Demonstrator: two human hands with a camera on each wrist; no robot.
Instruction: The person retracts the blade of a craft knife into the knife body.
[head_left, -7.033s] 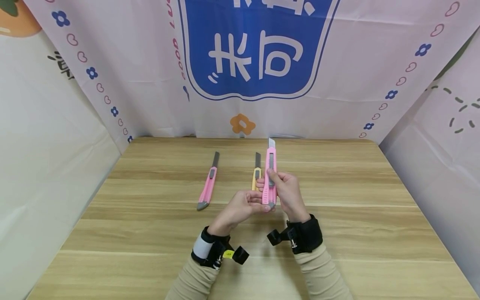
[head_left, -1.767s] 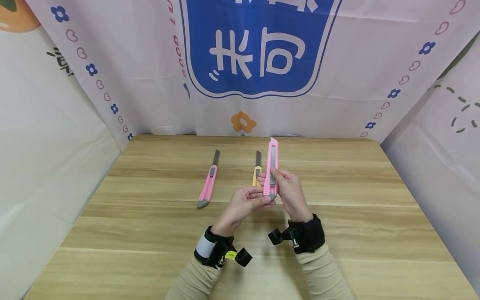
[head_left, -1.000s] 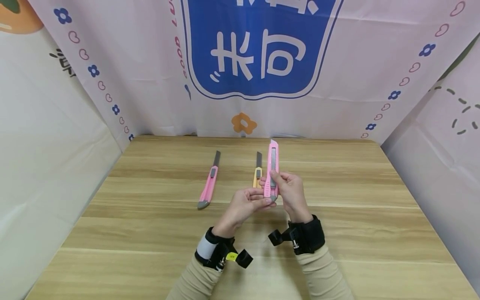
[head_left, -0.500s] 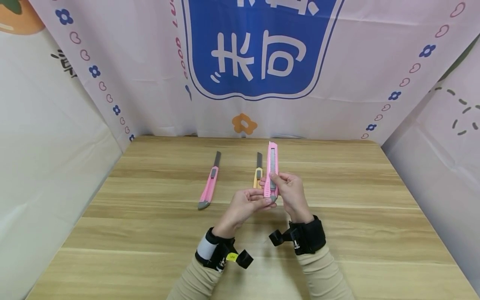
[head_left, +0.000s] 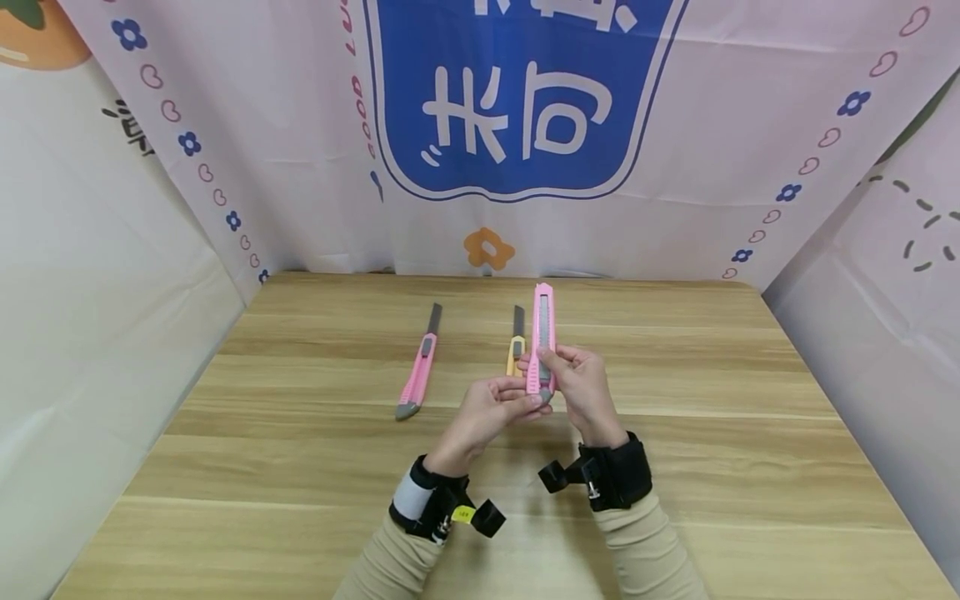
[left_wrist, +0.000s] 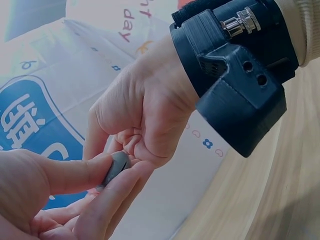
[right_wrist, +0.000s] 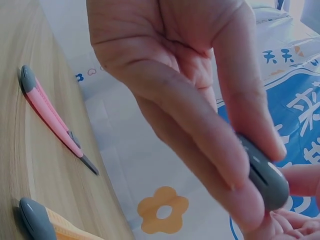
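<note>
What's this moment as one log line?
left hand: pinches grey end of held pink cutter | right hand: grips its body | table: other pink cutter, yellow cutter, blades out

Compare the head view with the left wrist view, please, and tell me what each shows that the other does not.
Only the head view: a loose pink cutter lying on the table, a yellow cutter partly hidden by the fingers, and the held pink cutter along its length.

Only the left wrist view: the printed word "day" and the dark slot in the held cutter's grey end.

Both: the left grip and right grip on that cutter, the wooden table and the printed cloth.
</note>
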